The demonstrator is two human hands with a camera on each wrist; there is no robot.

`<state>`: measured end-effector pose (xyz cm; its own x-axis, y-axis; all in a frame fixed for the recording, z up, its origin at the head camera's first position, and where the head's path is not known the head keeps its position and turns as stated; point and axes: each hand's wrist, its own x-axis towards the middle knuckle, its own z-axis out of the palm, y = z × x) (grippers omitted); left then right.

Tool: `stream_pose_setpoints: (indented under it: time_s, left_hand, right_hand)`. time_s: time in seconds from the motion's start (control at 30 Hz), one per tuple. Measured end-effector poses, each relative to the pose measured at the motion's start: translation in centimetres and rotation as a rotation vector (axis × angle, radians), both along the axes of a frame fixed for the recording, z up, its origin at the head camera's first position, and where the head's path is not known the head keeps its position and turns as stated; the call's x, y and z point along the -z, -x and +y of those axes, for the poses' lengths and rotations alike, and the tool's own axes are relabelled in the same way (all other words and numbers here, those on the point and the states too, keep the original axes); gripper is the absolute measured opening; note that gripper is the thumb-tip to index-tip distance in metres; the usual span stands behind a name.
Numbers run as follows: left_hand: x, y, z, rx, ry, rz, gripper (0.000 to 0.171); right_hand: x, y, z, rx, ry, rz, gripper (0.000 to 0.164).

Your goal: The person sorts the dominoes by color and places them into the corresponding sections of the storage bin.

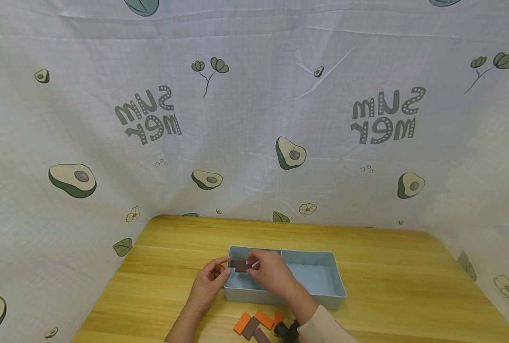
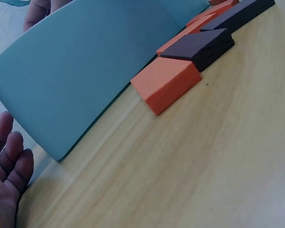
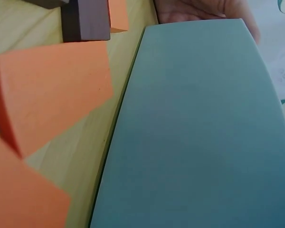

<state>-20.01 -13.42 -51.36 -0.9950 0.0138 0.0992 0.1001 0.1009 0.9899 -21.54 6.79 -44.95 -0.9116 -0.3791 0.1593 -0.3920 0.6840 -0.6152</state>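
A light blue two-compartment box (image 1: 319,271) stands on the table. Over its left compartment, my right hand (image 1: 273,274) pinches a dark brown block (image 1: 242,269) between thumb and fingers. Another dark brown block (image 1: 238,263) lies right against it. My left hand (image 1: 210,281) is at the box's left end, thumb and index fingertips at the rim close to the blocks, the other fingers loosely bent. In the left wrist view, fingers (image 2: 20,168) show beside the box's outer wall. That wall hides most of the right hand's work in the right wrist view.
In front of the box lie several loose blocks, among them an orange block (image 1: 242,323) and a dark brown block (image 1: 250,327). A black device (image 1: 287,331) sits at the right wrist. A printed white cloth (image 1: 254,119) hangs behind the wooden table (image 1: 151,286).
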Motion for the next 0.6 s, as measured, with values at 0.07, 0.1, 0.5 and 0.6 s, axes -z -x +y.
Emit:
stream_pose_setpoints:
  time_s: [0.07,0.1,0.5,0.6]
  left_hand:
    - [0.0,0.0,0.0,0.001,0.003,0.000,0.032]
    - [0.0,0.0,0.0,0.001,0.004,0.002,0.032]
    - [0.1,0.0,-0.1,-0.001,-0.003,0.002,0.031]
    - [0.0,0.0,-0.1,0.007,-0.007,0.004,0.031]
  right_hand:
    - [0.1,0.2,-0.2,0.009,-0.028,0.022,0.020]
    - [0.3,0.4,-0.3,0.012,-0.044,0.035,0.019]
    - [0.5,1.2,-1.5,0.001,-0.079,-0.005,0.018]
    - [0.6,1.3,-1.8,0.014,-0.099,-0.009,0.017]
